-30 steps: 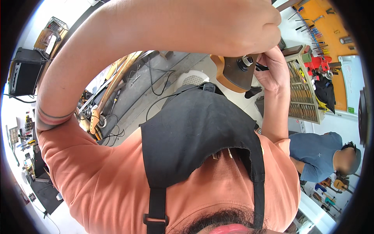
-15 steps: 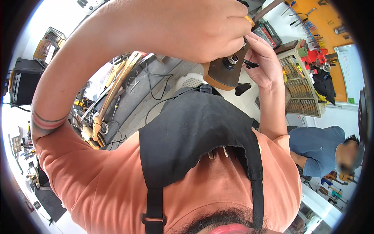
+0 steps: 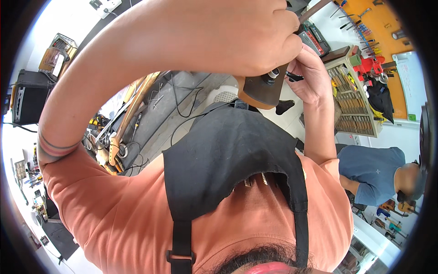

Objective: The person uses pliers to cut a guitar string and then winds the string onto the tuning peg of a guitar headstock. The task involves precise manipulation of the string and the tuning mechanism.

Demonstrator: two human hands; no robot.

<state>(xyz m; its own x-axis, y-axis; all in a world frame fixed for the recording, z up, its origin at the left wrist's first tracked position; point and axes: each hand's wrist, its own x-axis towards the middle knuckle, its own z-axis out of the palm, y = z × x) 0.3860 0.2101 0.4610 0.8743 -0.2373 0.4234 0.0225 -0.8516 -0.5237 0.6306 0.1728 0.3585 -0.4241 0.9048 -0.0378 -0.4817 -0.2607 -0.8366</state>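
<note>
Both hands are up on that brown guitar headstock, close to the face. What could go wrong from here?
The left hand covers most of the headstock, so the tuning peg is barely visible; work there is half blind. The right hand pinches a small black tool in its fingers; a slip might scratch the wood. The piece is held in the air and could drop.

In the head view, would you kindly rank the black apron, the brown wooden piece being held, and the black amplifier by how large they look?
1. black apron, though it lies nearest the camera
2. brown wooden piece
3. black amplifier; these two look close, so their order is unsure.
</note>
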